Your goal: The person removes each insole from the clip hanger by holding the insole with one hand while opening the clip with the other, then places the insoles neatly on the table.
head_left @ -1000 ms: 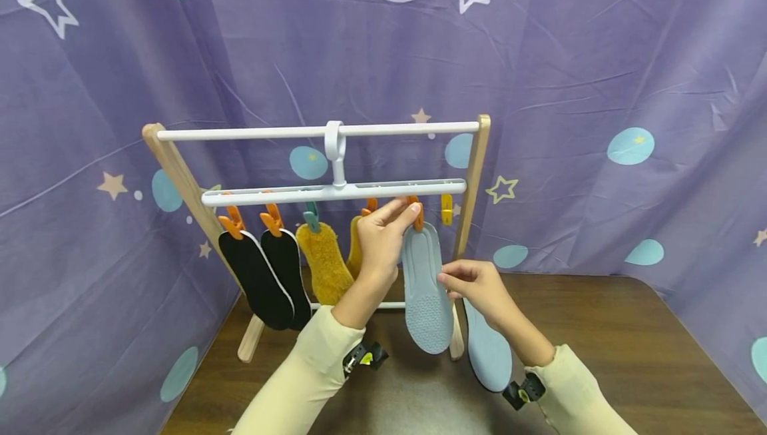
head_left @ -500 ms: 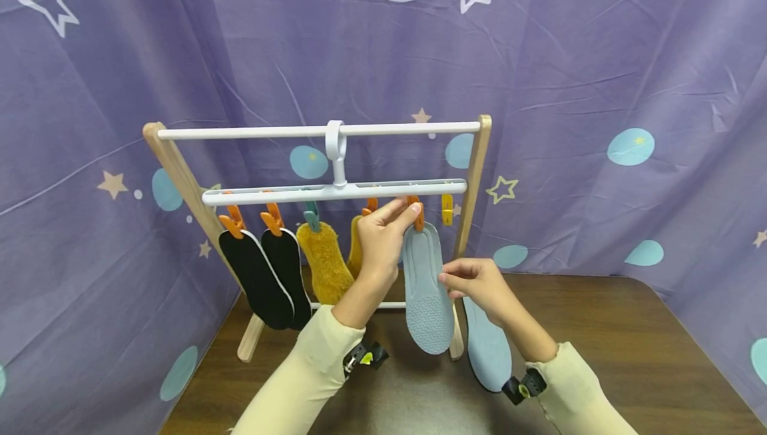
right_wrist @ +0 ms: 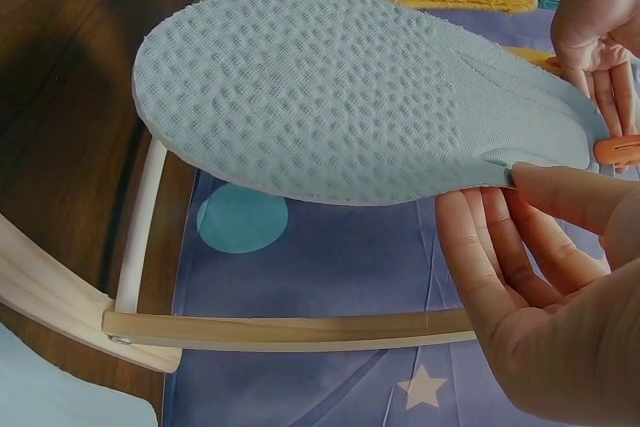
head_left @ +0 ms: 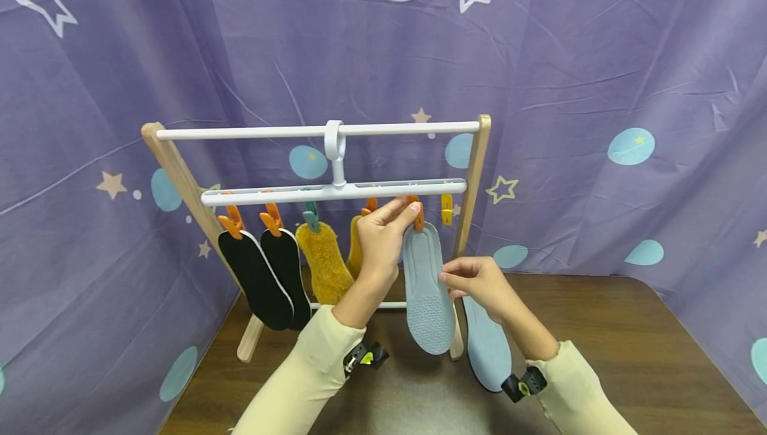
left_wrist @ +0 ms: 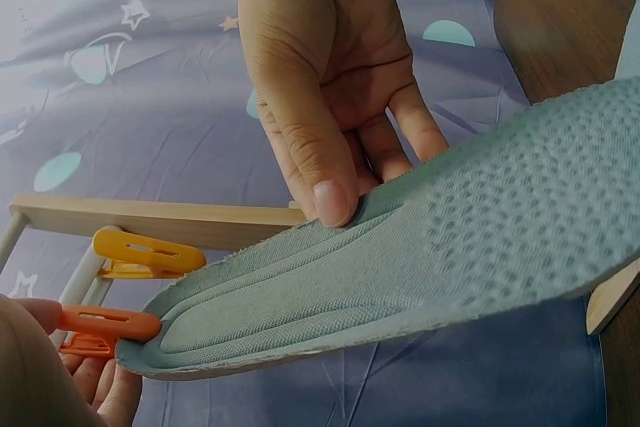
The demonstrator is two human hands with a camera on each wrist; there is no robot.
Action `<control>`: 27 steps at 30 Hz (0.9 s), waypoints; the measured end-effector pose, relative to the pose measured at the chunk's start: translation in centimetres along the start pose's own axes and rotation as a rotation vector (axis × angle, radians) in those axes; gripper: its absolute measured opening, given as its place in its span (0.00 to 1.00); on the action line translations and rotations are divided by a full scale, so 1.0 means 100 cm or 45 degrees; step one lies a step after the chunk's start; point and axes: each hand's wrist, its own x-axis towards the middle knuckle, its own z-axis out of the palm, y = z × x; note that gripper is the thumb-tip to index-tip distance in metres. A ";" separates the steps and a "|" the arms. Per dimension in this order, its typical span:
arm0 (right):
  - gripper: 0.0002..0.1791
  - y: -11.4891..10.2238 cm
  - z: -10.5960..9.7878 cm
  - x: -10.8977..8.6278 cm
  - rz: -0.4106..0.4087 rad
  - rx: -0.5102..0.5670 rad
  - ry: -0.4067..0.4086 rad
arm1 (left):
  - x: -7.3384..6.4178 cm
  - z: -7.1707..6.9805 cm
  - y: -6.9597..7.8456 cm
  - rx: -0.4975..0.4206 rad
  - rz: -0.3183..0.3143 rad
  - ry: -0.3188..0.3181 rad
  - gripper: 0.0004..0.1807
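Your left hand (head_left: 381,238) is pinching the orange clip (head_left: 418,216) | your right hand (head_left: 481,285) is pinching the blue insole (head_left: 429,292) by its edge | its top end is sitting in that clip, below the white hanger (head_left: 413,188) | a second insole (head_left: 488,348) is lying on the table (head_left: 629,348)

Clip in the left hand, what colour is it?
Orange; the clip shows best in the left wrist view.
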 end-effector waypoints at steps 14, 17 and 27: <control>0.14 0.001 -0.002 -0.001 -0.008 -0.033 0.019 | 0.000 0.001 -0.001 0.019 0.017 0.020 0.13; 0.13 0.000 -0.002 -0.001 0.001 -0.041 0.028 | 0.000 0.001 -0.002 0.018 0.024 0.026 0.13; 0.14 0.000 -0.003 -0.002 0.010 -0.041 0.042 | 0.000 0.002 -0.004 -0.001 0.039 0.029 0.13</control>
